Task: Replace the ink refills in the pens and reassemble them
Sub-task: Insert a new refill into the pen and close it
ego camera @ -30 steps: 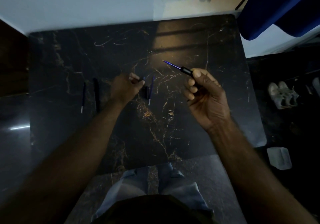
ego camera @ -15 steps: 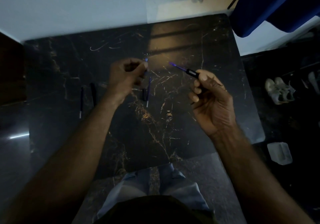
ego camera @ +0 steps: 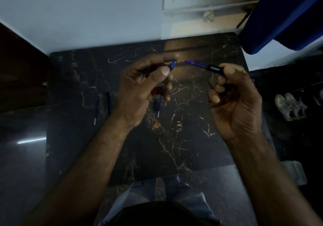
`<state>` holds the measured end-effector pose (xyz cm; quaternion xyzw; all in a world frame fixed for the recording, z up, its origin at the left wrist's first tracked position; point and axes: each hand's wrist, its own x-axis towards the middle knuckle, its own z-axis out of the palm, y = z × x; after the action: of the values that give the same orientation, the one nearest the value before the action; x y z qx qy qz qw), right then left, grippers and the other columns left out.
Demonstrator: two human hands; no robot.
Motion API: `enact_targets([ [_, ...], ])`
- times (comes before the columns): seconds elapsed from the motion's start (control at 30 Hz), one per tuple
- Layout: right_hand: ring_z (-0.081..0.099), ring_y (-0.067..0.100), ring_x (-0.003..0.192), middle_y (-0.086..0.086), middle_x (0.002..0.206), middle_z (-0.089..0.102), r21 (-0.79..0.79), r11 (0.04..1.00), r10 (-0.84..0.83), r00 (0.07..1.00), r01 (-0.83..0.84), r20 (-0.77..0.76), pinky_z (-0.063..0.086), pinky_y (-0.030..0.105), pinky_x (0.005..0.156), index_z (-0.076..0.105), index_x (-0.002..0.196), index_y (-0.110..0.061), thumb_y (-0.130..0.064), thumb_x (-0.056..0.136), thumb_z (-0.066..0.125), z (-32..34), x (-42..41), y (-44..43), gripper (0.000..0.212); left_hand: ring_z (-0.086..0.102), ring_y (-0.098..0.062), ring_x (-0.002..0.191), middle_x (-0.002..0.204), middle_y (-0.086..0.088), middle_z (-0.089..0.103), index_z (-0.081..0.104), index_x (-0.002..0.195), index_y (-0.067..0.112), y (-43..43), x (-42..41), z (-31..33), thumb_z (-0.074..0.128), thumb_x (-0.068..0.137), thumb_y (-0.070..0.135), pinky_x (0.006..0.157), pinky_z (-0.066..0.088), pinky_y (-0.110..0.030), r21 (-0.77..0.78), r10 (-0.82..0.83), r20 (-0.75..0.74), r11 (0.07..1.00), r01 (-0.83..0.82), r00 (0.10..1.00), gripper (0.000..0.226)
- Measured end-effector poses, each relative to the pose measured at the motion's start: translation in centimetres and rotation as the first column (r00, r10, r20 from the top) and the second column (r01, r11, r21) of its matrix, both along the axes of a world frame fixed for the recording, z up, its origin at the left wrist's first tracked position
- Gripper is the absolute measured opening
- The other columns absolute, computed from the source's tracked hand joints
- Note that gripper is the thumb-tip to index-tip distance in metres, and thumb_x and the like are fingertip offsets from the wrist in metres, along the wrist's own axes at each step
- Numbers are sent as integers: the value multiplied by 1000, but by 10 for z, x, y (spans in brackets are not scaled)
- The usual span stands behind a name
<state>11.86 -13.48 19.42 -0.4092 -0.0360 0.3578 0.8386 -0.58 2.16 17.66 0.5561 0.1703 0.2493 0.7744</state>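
While the right hand (ego camera: 234,99) grips a black pen barrel (ego camera: 214,68) in a closed fist, with a blue refill (ego camera: 195,64) sticking out of its end toward the left, the left hand (ego camera: 139,85) has come up off the dark marble table (ego camera: 192,138) and now pinches a small blue tip cone (ego camera: 172,64) between thumb and fingers. A second ago that hand was down at the table surface beside the loose parts; half a second ago it was rising with the small piece. Now the cone sits just beside the refill's point, not yet touching, its open end roughly facing it. The barrel hand has also lifted and turned slightly inward. That reads as the refill already seated and the nose piece about to be threaded over it, so this pen looks close to reassembled.

On the table below the left hand lie a short black piece (ego camera: 156,104) and a loose refill (ego camera: 158,110) just beside it. Further left rest another refill (ego camera: 96,111) and a black barrel (ego camera: 108,103), apparently waiting their turn.
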Motion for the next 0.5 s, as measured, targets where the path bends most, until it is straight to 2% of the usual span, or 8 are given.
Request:
enact_targets([
  [0.13, 50, 7, 56, -4, 65, 57, -2, 1000, 22, 1000, -22, 15, 42, 20, 43, 58, 80, -16, -10, 98, 54, 6, -7, 2, 20, 58, -13, 77, 89, -1, 67, 65, 129, 6, -4, -2, 12, 50, 102, 4, 63, 47, -30, -150, 25, 38, 989, -19, 999, 30],
  [0.23, 51, 7, 55, -4, 66, 58, -15, 1000, 27, 999, -27, 28, 42, 19, 43, 56, 77, -18, -12, 100, 54, 9, -13, 3, 24, 63, -11, 82, 96, -2, 69, 63, 127, 12, -7, -1, 23, 50, 104, 6, 69, 51, -29, -252, 66, 69, 966, -47, 995, 27],
  [0.37, 52, 6, 56, -4, 67, 60, -21, 1000, 5, 999, -4, 31, 43, 19, 43, 55, 78, -18, -13, 101, 54, 13, -18, 4, 23, 71, -14, 90, 106, -5, 73, 61, 116, 15, -13, 2, 35, 52, 104, 6, 72, 59, -29, -317, 158, 123, 942, -112, 980, 17],
  [0.5, 52, 6, 55, -4, 65, 60, -19, 999, -33, 999, 34, 37, 42, 19, 43, 55, 80, -16, -13, 100, 54, 18, -17, 7, 20, 75, -15, 90, 102, -4, 76, 60, 111, 15, -18, 3, 39, 57, 103, 6, 73, 60, -30, -335, 254, 105, 919, -207, 961, 13],
])
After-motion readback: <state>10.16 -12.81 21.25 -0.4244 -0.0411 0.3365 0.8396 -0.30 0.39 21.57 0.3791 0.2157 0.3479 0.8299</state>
